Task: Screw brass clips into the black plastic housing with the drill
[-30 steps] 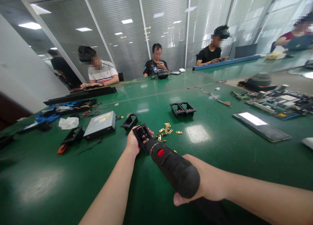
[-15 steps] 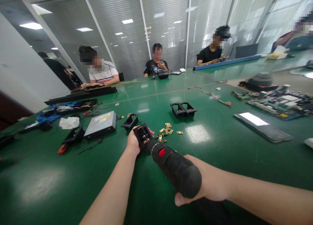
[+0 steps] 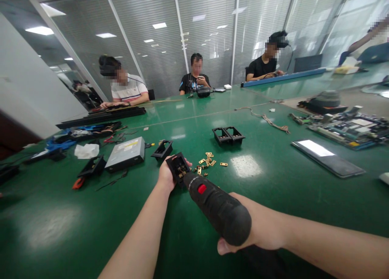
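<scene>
My left hand (image 3: 165, 174) grips a small black plastic frame (image 3: 176, 164) with brass-coloured parts inside it. In my right hand (image 3: 252, 226) is a black cordless drill (image 3: 217, 208) with a red switch on top. The drill's nose points into the frame's lower right part; its bit and the exact contact are hidden. Just beyond the frame lie several small brass plates (image 3: 208, 161) and screws. Another black frame (image 3: 162, 150) stands left of my left hand, and a pair of joined black frames (image 3: 228, 135) sits farther back.
To the left are a silver disc drive (image 3: 125, 154), a further black frame (image 3: 91, 166) and crumpled tissue (image 3: 86, 150). On the right lie a phone (image 3: 326, 157), circuit boards (image 3: 354, 125) and a cord (image 3: 275, 123). Several people sit along the far side of the green table (image 3: 100, 230).
My hands, the frame and the drill stay nearly in place. At the far right a person's arm has risen. A dark-clothed figure at the far left has gone from view.
</scene>
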Available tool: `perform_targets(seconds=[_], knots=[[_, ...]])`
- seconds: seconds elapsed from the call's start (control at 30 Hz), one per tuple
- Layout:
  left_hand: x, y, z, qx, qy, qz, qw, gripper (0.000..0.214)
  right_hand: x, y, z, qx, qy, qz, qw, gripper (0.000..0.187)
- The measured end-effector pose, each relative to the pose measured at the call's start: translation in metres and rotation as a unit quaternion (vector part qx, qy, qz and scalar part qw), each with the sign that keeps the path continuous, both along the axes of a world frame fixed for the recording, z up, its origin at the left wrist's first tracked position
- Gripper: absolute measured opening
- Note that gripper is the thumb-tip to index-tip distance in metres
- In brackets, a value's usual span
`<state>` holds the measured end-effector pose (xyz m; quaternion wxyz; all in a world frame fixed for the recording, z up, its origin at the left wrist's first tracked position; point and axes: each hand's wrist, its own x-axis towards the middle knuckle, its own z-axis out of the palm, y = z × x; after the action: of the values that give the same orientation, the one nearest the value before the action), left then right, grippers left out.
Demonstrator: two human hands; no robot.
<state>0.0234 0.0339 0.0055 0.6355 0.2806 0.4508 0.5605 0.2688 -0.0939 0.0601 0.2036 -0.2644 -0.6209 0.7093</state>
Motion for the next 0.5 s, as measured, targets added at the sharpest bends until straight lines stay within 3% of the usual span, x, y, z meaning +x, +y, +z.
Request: perform_targets(seconds=[0.33,0.5], knots=[[0.0,0.001,-0.002,0.003,0.001,-0.011,1.0,0.039,-0.002,-0.008,0.016,0.053,-0.057,-0.07,0.994,0.031],[0.0,0.0,-0.001,-0.003,-0.001,-0.011,1.0,0.041,-0.004,-0.01,0.017,0.064,-0.04,-0.072,0.995,0.038]])
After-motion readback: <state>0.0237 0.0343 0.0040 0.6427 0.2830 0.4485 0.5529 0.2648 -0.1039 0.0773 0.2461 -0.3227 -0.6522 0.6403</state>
